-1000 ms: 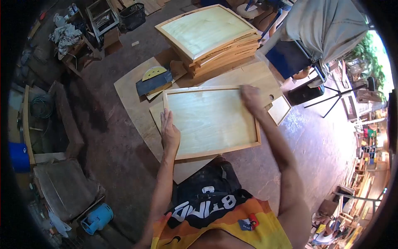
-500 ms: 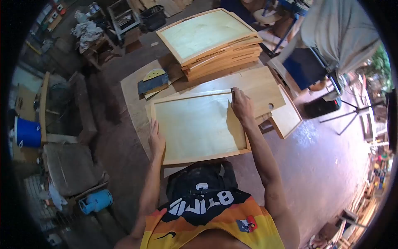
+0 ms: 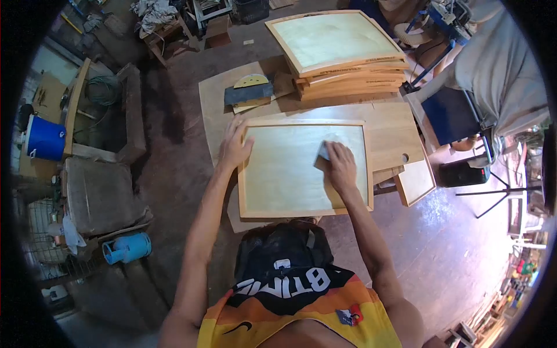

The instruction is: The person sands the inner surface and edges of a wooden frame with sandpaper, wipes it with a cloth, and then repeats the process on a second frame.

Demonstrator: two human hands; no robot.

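A shallow wooden framed panel (image 3: 284, 174) with a pale inner face and a raised rim lies flat on the work table. My left hand (image 3: 234, 146) grips its upper left corner, thumb over the rim and fingers along the outside. Over the right part of the panel, my right hand (image 3: 341, 165) is closed on a small grey piece of sandpaper (image 3: 322, 152), pressed against the inner face. The fingers cover most of the sandpaper.
Similar framed panels (image 3: 348, 87) form a stack at the table's back right. A yellow sanding disc (image 3: 251, 80) and a dark abrasive sheet (image 3: 248, 94) lie behind the panel. A board with a hole (image 3: 394, 133) sits under its right side. A black box (image 3: 464, 173) stands on the floor.
My right hand has moved from the panel's upper right corner down onto its inner face with the sandpaper. My left hand has moved up the left side. The panel now sits squarer in view.
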